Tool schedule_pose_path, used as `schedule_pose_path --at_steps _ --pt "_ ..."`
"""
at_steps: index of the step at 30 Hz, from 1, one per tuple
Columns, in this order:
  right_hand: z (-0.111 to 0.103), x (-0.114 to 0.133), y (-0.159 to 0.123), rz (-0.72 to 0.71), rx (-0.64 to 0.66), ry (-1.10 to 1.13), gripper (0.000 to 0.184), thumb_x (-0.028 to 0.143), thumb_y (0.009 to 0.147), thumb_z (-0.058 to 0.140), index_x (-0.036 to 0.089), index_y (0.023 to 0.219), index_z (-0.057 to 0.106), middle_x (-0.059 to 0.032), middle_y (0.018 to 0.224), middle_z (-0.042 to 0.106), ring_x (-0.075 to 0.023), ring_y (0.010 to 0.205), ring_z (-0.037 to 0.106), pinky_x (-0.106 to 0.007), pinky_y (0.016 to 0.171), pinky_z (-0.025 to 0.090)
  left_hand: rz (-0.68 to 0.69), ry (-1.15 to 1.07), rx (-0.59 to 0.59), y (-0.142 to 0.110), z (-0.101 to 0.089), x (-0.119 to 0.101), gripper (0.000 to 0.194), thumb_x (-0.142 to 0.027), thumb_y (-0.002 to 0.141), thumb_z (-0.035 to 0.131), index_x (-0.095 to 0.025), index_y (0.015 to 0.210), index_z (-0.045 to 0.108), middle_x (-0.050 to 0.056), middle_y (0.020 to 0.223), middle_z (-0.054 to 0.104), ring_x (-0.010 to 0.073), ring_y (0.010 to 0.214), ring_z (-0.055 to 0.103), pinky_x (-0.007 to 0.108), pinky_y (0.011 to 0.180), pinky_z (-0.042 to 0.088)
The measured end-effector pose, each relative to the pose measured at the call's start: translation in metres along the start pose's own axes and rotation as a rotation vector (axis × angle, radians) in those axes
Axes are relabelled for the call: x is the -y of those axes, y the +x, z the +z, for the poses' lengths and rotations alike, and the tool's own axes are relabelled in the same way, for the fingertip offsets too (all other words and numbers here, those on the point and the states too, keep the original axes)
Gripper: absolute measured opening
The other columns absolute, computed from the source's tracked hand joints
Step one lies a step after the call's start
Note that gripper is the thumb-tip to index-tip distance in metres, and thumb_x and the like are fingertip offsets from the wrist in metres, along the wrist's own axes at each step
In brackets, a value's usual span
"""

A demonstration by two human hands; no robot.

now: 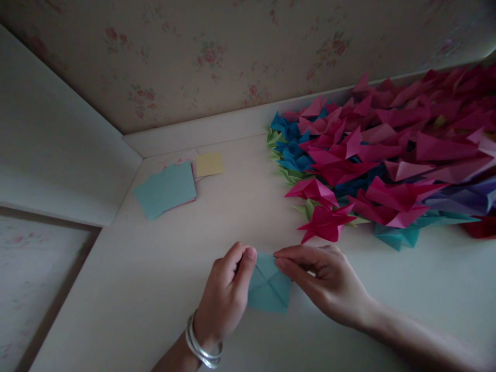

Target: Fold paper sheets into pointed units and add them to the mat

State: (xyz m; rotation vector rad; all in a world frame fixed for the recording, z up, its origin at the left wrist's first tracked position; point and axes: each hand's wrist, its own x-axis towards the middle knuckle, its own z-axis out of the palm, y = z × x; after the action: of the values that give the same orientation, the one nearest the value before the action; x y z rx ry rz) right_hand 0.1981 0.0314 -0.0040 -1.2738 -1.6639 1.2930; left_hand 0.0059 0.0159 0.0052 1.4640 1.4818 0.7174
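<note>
A small teal paper square [268, 287], creased into folds, lies on the pale table [155, 289] near its front. My left hand [227, 294], with silver bangles on the wrist, pinches the paper's left upper corner with closed fingers. My right hand [323, 281] comes from the right and presses its closed fingertips on the paper's top right edge. Part of the paper is hidden under both hands.
A large heap of folded paper shapes [387, 155], mostly pink with blue, green, teal and purple ones, covers the right back of the table. A stack of flat sheets with a teal one on top [166, 189] and a yellow sheet [210, 164] lie in the back corner by the floral wall.
</note>
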Motion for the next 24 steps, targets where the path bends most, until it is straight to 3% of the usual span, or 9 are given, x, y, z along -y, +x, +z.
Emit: schedule_pose_path --at_steps 6,9,18,24 --pt "0.0026 -0.0032 0.0023 0.137 0.169 0.248 0.028 0.043 0.088 0.066 0.019 0.099 0.074 -0.0038 0.080 0.074 -0.0171 0.064 0.062 -0.024 0.052 0.047 0.012 -0.016 -0.003 -0.0008 0.0010 0.0019 0.037 -0.042 0.102 0.041 -0.022 0.071 0.046 -0.007 0.057 0.037 0.0115 0.052 0.037 0.025 0.051 0.026" --pt "0.0032 -0.0026 0.0034 0.162 0.273 0.294 0.030 0.044 0.090 0.064 0.017 0.093 0.075 -0.0022 0.076 0.069 -0.0151 0.064 0.057 -0.024 0.055 0.044 0.005 -0.045 0.022 -0.0005 0.0010 0.0019 0.037 -0.043 0.101 0.042 -0.022 0.071 0.047 -0.007 0.058 0.038 0.0116 0.052 0.037 0.025 0.050 0.026" --pt "0.0042 -0.0050 0.0063 0.267 0.337 0.395 0.037 0.049 0.083 0.070 0.012 0.090 0.070 -0.0002 0.073 0.058 -0.0126 0.065 0.048 -0.023 0.057 0.036 -0.003 -0.053 0.042 -0.0010 0.0020 0.0028 0.036 -0.044 0.101 0.043 -0.020 0.075 0.051 -0.007 0.058 0.039 0.0113 0.053 0.038 0.024 0.050 0.027" --pt "0.0058 -0.0036 0.0053 0.257 0.357 0.275 0.031 0.042 0.085 0.070 0.012 0.088 0.069 0.0031 0.067 0.050 -0.0100 0.059 0.038 -0.022 0.051 0.030 0.016 -0.009 0.077 -0.0018 0.0052 0.0013 0.037 -0.043 0.101 0.042 -0.020 0.076 0.054 -0.006 0.059 0.044 0.0119 0.055 0.041 0.024 0.052 0.029"
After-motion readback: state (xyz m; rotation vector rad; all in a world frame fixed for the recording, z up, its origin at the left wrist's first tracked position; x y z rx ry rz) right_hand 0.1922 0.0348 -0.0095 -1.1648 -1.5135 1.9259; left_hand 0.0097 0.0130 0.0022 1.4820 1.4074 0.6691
